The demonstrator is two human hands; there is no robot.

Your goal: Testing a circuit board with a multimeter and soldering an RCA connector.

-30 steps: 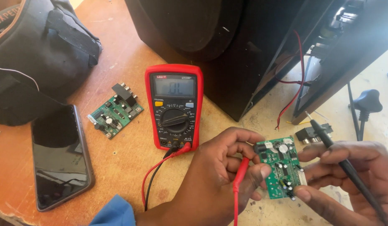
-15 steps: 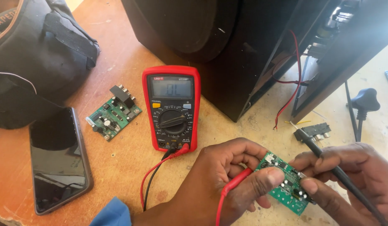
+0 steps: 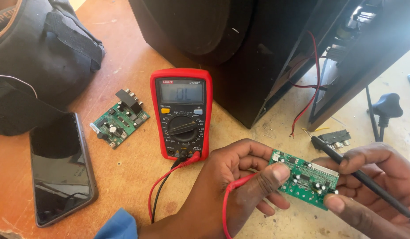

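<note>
Green circuit board point(image 3: 307, 180) pinched by both hands point(image 3: 231, 190) point(image 3: 373, 186) gripping probes; multimeter point(image 3: 182, 114), phone point(image 3: 61, 168) nearby.

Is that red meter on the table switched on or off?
On. The red meter lies flat on the table, and its grey screen shows lit characters. Its red and black leads are plugged in at the bottom.

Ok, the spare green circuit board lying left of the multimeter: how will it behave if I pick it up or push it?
The spare circuit board looks thin and rigid, so it likely lifts stiff and light. It lies flat on the wooden table, so it should slide, not roll. The black connector block at one end may make that end heavier.
</note>
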